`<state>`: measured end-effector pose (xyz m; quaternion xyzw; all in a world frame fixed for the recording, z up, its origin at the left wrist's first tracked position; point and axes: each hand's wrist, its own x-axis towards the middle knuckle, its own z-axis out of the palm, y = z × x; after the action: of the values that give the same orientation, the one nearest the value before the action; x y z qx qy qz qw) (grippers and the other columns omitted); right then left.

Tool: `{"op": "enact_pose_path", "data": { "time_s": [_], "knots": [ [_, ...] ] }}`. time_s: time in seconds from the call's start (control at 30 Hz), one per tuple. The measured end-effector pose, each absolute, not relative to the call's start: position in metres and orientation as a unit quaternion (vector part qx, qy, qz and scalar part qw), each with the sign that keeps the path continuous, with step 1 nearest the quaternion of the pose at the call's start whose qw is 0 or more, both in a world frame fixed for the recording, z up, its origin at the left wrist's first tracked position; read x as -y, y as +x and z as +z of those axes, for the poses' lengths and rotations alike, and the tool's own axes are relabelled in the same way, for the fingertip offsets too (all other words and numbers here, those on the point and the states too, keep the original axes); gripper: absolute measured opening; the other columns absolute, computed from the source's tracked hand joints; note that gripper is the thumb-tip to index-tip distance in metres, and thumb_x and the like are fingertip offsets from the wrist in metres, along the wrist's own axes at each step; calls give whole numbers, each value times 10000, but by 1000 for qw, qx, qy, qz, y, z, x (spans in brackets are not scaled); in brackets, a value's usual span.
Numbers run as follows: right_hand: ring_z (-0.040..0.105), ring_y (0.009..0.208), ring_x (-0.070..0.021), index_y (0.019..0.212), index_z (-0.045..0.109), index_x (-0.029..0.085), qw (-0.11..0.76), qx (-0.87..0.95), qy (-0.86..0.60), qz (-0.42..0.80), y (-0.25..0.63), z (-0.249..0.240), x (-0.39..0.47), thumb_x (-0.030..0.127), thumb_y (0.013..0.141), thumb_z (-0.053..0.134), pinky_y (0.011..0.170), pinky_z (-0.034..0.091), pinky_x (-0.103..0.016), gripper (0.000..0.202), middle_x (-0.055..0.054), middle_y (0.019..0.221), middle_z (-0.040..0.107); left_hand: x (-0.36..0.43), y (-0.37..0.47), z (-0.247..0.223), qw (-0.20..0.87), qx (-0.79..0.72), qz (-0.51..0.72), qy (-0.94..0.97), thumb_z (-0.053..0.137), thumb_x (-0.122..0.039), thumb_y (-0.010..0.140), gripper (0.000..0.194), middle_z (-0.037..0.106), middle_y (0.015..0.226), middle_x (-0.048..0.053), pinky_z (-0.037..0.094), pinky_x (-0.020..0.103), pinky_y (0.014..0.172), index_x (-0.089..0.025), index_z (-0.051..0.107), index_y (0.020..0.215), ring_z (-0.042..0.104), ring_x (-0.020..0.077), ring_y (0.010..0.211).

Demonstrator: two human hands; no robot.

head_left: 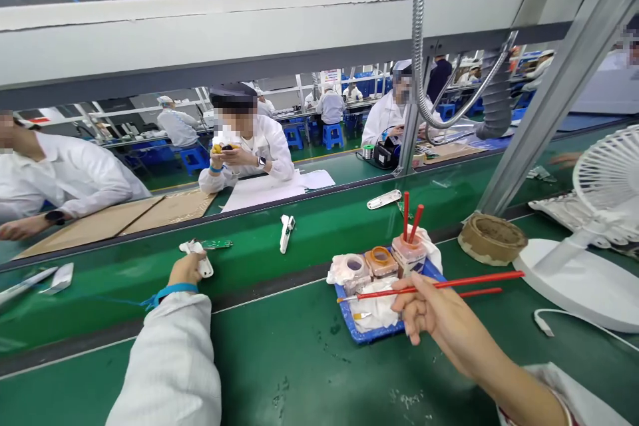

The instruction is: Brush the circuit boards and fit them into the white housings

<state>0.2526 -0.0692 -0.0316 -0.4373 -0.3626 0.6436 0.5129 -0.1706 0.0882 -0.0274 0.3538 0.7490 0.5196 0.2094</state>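
Note:
My left hand (186,271) reaches over the green conveyor belt, its fingers closed on a white plastic casing (206,267). Beside the casing lies a narrow green circuit board (217,244); whether they are joined I cannot tell. In my right hand (432,309) is a thin paintbrush with a red handle (479,279), its tip pointing left over a blue tray (360,336). A second brush (480,292) with a red handle passes behind the hand, its flat bristles on the white cloth (380,299). Small jars (382,259) sit in the tray; two red handles (410,216) stand upright in one.
More white casings (286,234) (384,199) lie along the belt. To the right are a roll of brown tape (492,238), a white fan (564,273) and a cable (546,325). A metal post (544,86) slants up there. Co-workers sit across the belt.

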Motion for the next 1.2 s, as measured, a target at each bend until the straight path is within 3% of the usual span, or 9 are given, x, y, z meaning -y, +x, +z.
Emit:
{"op": "enact_pose_path", "data": {
  "time_s": [0.1,0.17,0.23,0.37,0.47,0.6,0.8,0.93,1.2],
  "knots": [
    [527,435,-104,825,588,126,504,521,-400,561,252,-33,75,451,889,420,423,437,-238,372,-48,648,597,-91,-166,-25,291,-695,581,308,518,-246,855,190,595,901,38,508,307,656,-119,556,991,590,147,751],
    [535,458,-111,854,597,139,525,579,-366,505,253,-28,75,397,903,413,442,441,-249,320,-55,682,607,-85,-153,-22,329,-638,624,309,521,-116,813,154,605,860,19,513,287,696,-127,555,962,601,138,763],
    [551,481,-125,863,578,168,576,589,-325,463,253,-17,73,338,907,418,447,449,-257,237,-54,703,622,-73,-133,-17,365,-571,658,329,536,-34,733,238,624,855,6,507,272,785,-147,564,941,615,144,842],
    [561,474,-130,846,534,209,677,588,-233,377,248,12,64,243,891,431,426,442,-250,118,-36,732,649,-36,-81,-1,464,-453,655,387,651,-91,641,324,665,929,60,480,362,908,-140,606,957,598,236,998],
    [554,462,-115,859,534,212,663,625,-200,360,241,26,62,209,892,414,488,465,-277,125,-27,753,653,-5,-47,8,601,-348,603,393,680,-74,637,382,671,977,86,412,383,990,-132,604,1007,584,244,1037],
    [551,468,-111,879,525,213,655,644,-177,353,234,32,64,195,898,404,537,476,-306,124,-30,793,658,25,-21,13,689,-299,532,390,682,-68,656,321,680,950,91,373,389,1019,-121,631,968,594,229,1011],
    [559,487,-104,932,515,220,616,684,-197,338,234,27,67,185,923,362,536,489,-290,157,-25,796,647,47,-4,18,730,-269,479,405,712,-92,645,350,656,860,37,388,358,986,-144,645,985,600,159,884],
    [581,516,-129,932,542,205,621,700,-236,262,241,19,71,194,898,421,552,503,-307,126,-37,784,658,54,-2,20,735,-260,467,416,724,-114,648,322,599,725,-2,414,316,937,-138,652,961,569,100,741],
    [628,685,-180,954,532,207,582,761,-263,112,251,29,86,83,838,411,614,520,-309,208,-18,686,609,57,-1,20,745,-257,465,402,727,-108,649,318,641,842,33,372,341,997,-138,661,959,592,157,897]
  ]
}}
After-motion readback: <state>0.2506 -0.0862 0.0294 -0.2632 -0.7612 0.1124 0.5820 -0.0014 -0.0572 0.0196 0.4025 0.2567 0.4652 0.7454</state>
